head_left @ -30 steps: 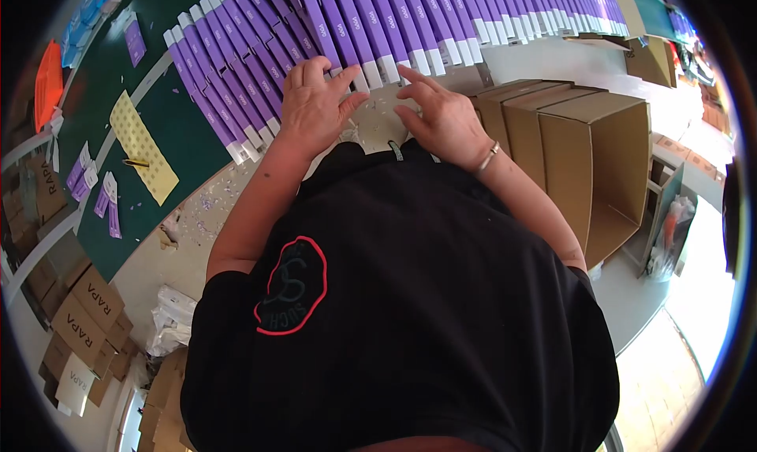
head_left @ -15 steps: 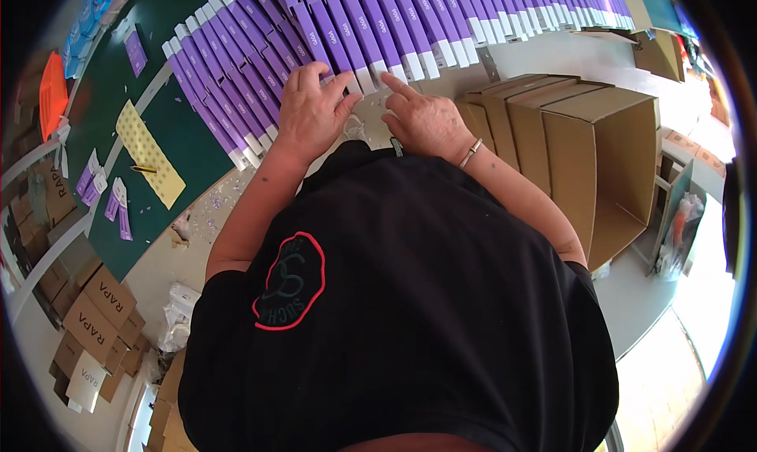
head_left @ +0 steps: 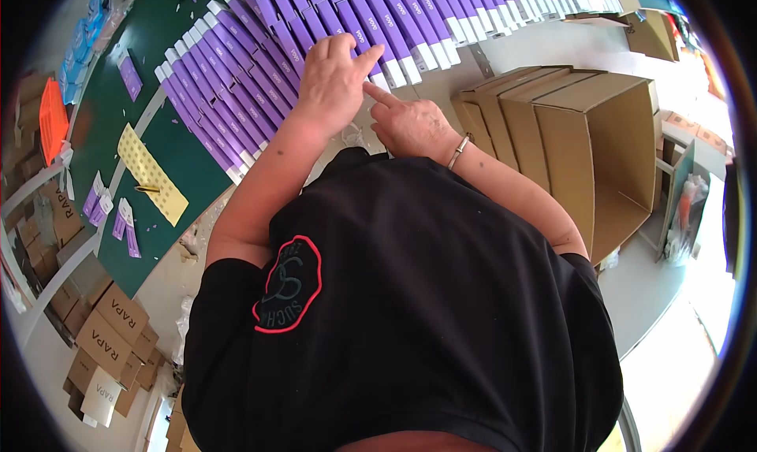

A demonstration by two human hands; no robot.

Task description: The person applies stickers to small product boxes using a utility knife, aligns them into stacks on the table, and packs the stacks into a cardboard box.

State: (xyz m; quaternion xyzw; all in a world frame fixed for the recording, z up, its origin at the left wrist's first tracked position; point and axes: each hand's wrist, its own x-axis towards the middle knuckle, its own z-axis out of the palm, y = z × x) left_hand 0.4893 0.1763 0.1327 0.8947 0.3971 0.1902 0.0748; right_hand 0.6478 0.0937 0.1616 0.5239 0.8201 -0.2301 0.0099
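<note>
Rows of slim purple boxes [head_left: 410, 14] with white ends lie side by side along the table's near edge. My left hand [head_left: 335, 85] rests over the boxes, fingers spread and nothing visibly gripped. Its outstretched digit reaches across a box toward its white end [head_left: 380, 81]. Just to the right, my right hand [head_left: 412, 125] has its index finger stretched to the box ends by my left hand, while the other fingers curl under and are partly hidden. A bangle circles the right wrist. More purple boxes [head_left: 229, 105] lie in slanted rows to the left.
Nested open cardboard cartons [head_left: 552, 121] stand to the right. On the green table [head_left: 146, 259] lie a yellow dotted sheet [head_left: 154, 176], a yellow-handled tool [head_left: 147, 189] and loose purple pieces [head_left: 126, 227]. An orange bin [head_left: 54, 121] and stacked RAPA cartons [head_left: 110, 334] are at left.
My left hand has shifted up and right over the boxes, its digits spreading wider. My right hand has moved left, its index finger now close beside the left hand. The view has tilted slightly.
</note>
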